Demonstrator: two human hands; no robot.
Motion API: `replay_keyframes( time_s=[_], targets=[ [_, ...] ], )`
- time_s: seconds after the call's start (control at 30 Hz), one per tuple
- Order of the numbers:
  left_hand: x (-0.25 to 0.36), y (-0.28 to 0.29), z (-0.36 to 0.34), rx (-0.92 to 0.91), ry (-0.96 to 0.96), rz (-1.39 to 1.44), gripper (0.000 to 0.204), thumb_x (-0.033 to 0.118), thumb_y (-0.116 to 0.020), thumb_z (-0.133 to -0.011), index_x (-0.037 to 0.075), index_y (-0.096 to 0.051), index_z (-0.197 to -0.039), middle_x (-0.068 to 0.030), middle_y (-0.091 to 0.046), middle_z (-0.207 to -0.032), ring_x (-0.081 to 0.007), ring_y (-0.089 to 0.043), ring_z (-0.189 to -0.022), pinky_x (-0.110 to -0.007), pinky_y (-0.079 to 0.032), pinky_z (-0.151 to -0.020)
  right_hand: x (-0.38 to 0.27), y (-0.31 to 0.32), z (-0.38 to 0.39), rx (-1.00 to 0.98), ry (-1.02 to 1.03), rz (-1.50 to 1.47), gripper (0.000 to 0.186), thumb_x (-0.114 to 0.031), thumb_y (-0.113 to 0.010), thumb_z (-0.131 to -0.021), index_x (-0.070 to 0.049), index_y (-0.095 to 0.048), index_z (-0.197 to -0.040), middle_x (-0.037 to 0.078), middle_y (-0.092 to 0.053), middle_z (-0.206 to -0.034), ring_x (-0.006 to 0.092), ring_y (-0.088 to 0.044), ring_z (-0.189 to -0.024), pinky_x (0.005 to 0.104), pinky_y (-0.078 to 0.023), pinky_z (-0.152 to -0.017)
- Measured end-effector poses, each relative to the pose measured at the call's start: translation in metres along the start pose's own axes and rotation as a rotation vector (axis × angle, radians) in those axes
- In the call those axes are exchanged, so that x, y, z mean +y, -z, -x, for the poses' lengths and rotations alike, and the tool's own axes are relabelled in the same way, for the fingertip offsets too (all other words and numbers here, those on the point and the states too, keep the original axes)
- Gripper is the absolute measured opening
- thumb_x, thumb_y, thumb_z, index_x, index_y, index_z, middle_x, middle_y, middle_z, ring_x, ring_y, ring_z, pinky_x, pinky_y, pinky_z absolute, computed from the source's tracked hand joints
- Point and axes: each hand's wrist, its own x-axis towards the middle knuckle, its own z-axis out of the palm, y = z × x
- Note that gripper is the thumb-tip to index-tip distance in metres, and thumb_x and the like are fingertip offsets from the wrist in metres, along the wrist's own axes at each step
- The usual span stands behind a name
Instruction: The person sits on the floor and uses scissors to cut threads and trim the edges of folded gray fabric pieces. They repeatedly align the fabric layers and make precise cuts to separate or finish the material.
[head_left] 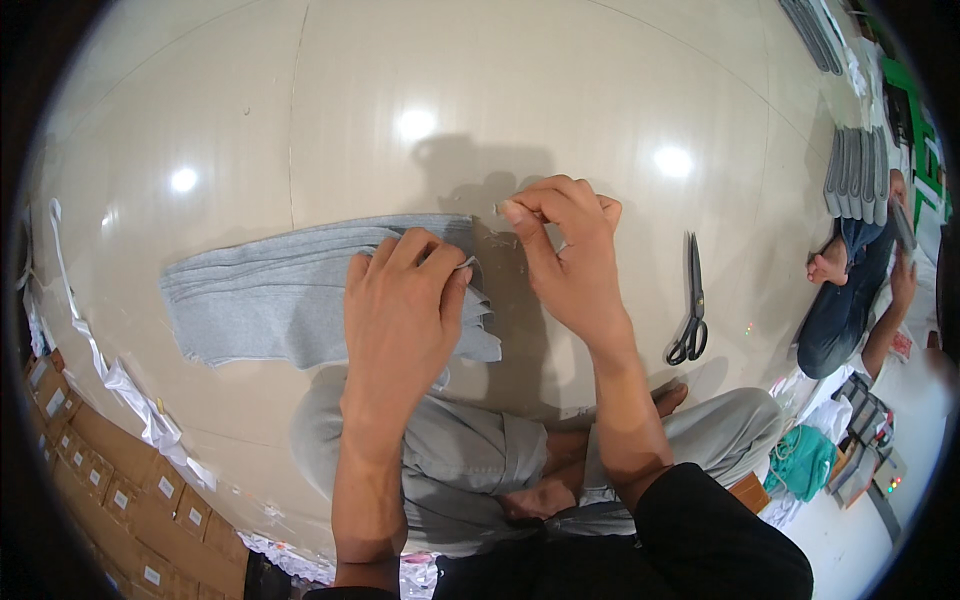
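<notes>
The largest thing is the floor [600,80], pale and shiny, with lamps reflected in it. Brown boxes [150,500] stand along the lower left rim. At the right side sits a co-worker [850,320], partly cut by the curve of the view. The grey cloth [260,300] lies on the floor in front of the person's crossed legs, more to the left, in several layers with its right end ruffled. I judge it light, soft and limp, not fragile, perhaps a little slippery layer on layer; the good hold is at the edge of one layer, between thumb and finger, with the rest lying flat. Near the co-worker are grey stacks [855,175], neatly folded.

The left hand [400,290] is over the right end of the cloth, its thumb and forefinger pinching an edge there. The right hand [575,250] is in the air, apart from the cloth; its thumb and forefinger tips are pressed together, but I cannot tell if they hold a thread. Black scissors [690,310] lie farther right, untouched. The smallest are thread bits [497,241] on the floor, between the two hands.
</notes>
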Motion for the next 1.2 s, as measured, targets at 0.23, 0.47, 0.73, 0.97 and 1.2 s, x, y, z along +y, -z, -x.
replay_keyframes(
  time_s=[0.23, 0.47, 0.73, 0.97, 1.2],
  targets=[
    [0.003, -0.002, -0.004, 0.026, 0.109, 0.049, 0.01, 0.015, -0.062, -0.101, 0.006, -0.066, -0.106, -0.0099, -0.068, -0.084, -0.0322, -0.063, -0.078, -0.043, -0.043, -0.075, -0.003, -0.021, 0.002, -0.044, 0.142, 0.141, 0.013, -0.014, -0.076, -0.088, -0.013, -0.072, -0.1, 0.0, -0.065, -0.103, 0.0248, -0.056, -0.094, 0.0448, -0.031, -0.085],
    [0.002, -0.003, -0.004, 0.048, 0.122, 0.068, 0.023, 0.012, -0.066, -0.097, 0.005, -0.068, -0.119, -0.0112, -0.069, -0.094, -0.0326, -0.064, -0.075, -0.044, -0.046, -0.074, -0.006, -0.02, 0.002, -0.106, 0.107, 0.106, 0.01, -0.01, -0.075, -0.088, -0.014, -0.071, -0.097, -0.001, -0.063, -0.101, 0.0244, -0.055, -0.094, 0.0448, -0.031, -0.084],
    [-0.001, -0.009, -0.004, 0.102, 0.13, 0.065, 0.02, 0.006, -0.065, -0.094, 0.006, -0.071, -0.114, -0.0091, -0.065, -0.103, -0.0292, -0.064, -0.076, -0.042, -0.044, -0.072, -0.014, -0.011, 0.001, -0.077, 0.196, 0.102, 0.016, -0.009, -0.077, -0.081, -0.015, -0.071, -0.095, -0.001, -0.063, -0.099, 0.0236, -0.056, -0.094, 0.0456, -0.031, -0.084],
    [0.0, -0.007, -0.005, 0.094, 0.165, 0.126, 0.006, 0.008, -0.067, -0.095, 0.006, -0.07, -0.099, -0.0079, -0.064, -0.095, -0.0296, -0.062, -0.074, -0.042, -0.045, -0.071, -0.013, -0.009, 0.001, -0.103, 0.081, -0.051, 0.01, -0.012, -0.077, -0.086, -0.013, -0.07, -0.094, 0.001, -0.065, -0.099, 0.0228, -0.057, -0.092, 0.0415, -0.032, -0.087],
    [0.0, -0.007, -0.004, 0.102, 0.173, 0.11, 0.005, 0.01, -0.068, -0.095, 0.006, -0.069, -0.095, -0.0073, -0.064, -0.092, -0.0289, -0.062, -0.073, -0.041, -0.045, -0.071, -0.002, -0.001, -0.003, 0.048, -0.039, -0.138, 0.004, -0.013, -0.073, -0.094, -0.01, -0.07, -0.093, 0.004, -0.067, -0.099, 0.0225, -0.059, -0.085, 0.0399, -0.033, -0.09]
  ],
)
